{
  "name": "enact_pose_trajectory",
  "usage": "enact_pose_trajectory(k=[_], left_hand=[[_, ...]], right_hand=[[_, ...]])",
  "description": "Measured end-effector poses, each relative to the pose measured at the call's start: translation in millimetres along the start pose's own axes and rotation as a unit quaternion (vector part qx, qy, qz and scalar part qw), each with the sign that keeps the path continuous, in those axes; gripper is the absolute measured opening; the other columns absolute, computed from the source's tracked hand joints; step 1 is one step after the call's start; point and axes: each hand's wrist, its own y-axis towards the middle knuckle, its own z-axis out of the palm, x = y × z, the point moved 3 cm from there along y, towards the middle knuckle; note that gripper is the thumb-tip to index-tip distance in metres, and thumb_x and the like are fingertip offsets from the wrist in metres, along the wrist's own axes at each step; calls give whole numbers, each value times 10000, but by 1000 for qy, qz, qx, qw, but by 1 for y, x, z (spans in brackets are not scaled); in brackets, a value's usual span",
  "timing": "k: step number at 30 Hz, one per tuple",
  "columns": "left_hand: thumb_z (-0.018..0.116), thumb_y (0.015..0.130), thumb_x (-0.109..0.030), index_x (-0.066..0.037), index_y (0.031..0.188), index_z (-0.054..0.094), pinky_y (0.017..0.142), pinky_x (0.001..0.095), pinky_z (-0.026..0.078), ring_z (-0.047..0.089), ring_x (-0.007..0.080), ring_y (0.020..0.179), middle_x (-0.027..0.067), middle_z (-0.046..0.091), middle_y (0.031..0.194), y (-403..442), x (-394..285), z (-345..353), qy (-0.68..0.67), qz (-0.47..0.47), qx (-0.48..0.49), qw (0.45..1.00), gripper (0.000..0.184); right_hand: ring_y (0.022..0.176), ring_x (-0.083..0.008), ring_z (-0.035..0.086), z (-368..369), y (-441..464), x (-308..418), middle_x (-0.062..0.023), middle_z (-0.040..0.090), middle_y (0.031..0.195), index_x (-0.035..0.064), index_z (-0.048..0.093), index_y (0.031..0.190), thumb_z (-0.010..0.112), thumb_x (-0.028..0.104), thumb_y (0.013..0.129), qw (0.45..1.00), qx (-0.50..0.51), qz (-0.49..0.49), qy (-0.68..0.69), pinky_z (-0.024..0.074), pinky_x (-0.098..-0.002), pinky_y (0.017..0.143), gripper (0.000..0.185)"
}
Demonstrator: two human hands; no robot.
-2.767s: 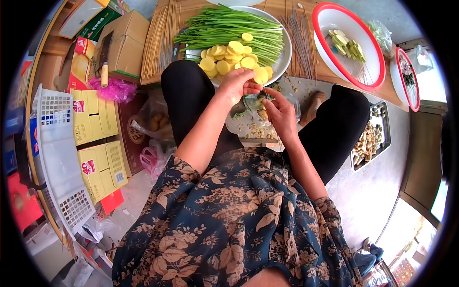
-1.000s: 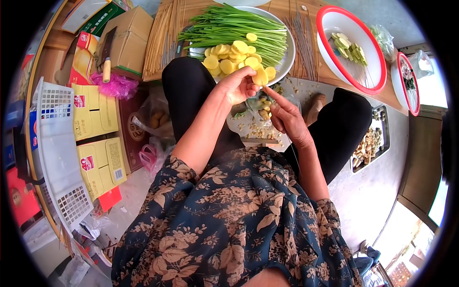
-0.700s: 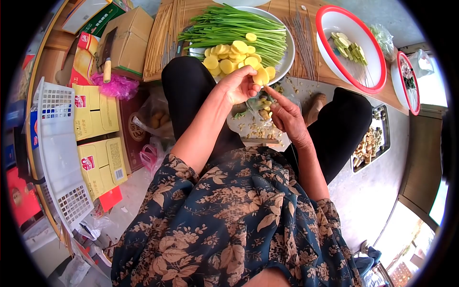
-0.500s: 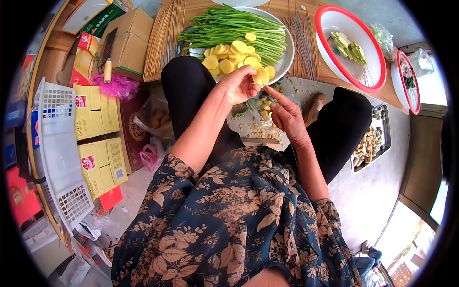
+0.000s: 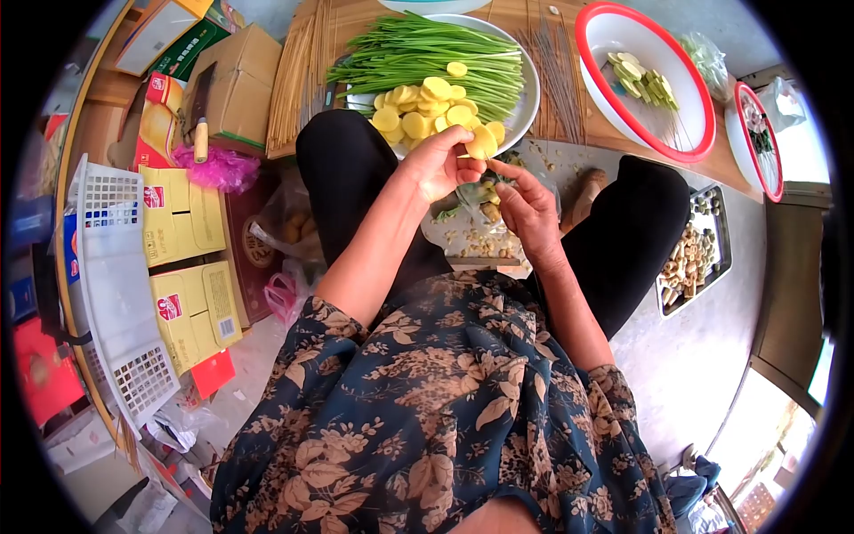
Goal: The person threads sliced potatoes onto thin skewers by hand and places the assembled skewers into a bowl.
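While green slices [image 5: 642,82] are lying skewered right, yellow slices [image 5: 436,87] loose, left hand [image 5: 433,169] is gripping one slice [image 5: 481,143], right hand [image 5: 532,214] a skewer [image 5: 488,162].

right hand [image 5: 531,216] | index finger [image 5: 519,173] now bent, straighter earlier | thumb [image 5: 505,192] nearer it (slightly raised)

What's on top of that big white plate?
Long green chives and a heap of yellow potato slices. They cover the middle of the plate, which can't be seen.

Round yellow slice [image 5: 481,143], flat cut face showing, held in left fingers [image 5: 457,135]
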Motion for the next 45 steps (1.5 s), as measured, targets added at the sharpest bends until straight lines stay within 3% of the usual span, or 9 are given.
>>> enact_pose_trajectory(k=[8,16,27,30,33,37,39,43,45], left_hand=[[597,833,-210,-42,936,574,466,257,484,587,141,552,59,614,743,-10,-4,17,93,74,-44,992,198],[580,871,-217,-81,847,575,463,223,414,551,100,534,29,606,701,-14,-21,7,178,192,-92,961,139],[600,875,-240,-46,894,602,434,218,423,577,107,555,40,615,734,1,3,16,182,72,-4,981,194],[630,875,-280,-45,951,608,469,241,450,595,112,567,33,613,821,16,-26,-1,389,209,-116,890,248],[707,786,-199,-63,1037,618,717,354,495,617,261,840,72,605,999,21,-71,-8,732,391,-249,500,299],[712,746,-159,-90,1030,639,831,377,463,559,298,996,74,584,1073,40,-84,-17,787,399,-180,434,302],[708,743,-141,-91,1044,638,852,371,457,553,282,1022,69,592,1070,50,-89,-33,812,320,-155,462,314],[683,769,-141,-55,953,682,810,398,472,587,305,917,103,618,939,61,-97,-38,770,307,-98,552,203],[668,776,-145,-52,942,688,791,390,476,598,304,890,114,624,914,64,-101,-42,755,347,-100,547,191]], right_hand=[[487,-24,421,7,-2,15,48,502,593,36,582,1113,593,108,913,999,-33,6,21,293,-177,441,213],[492,-24,369,1,-6,6,60,461,596,20,626,990,554,98,934,999,-22,-24,-26,307,-178,458,120],[451,-29,354,-5,-1,10,42,455,566,48,608,977,531,140,949,996,-60,10,61,256,-184,402,124],[448,-33,352,-9,-4,7,43,441,560,43,605,982,524,137,951,995,-69,30,68,253,-185,404,128],[448,-33,350,-10,-5,5,41,440,561,37,597,990,526,142,950,995,-78,50,47,254,-188,404,133],[450,-29,345,-11,-5,6,47,433,566,26,590,990,521,143,952,995,-77,47,52,255,-189,404,142],[446,-35,345,-8,-4,2,41,435,561,17,592,997,512,150,958,994,-83,46,51,256,-188,404,160],[445,-41,348,-7,-5,0,36,435,555,5,593,1003,504,157,966,994,-79,55,48,257,-184,402,180],[441,-40,345,-6,-4,-2,35,433,553,5,592,1005,505,158,965,994,-74,58,50,257,-184,399,180]])
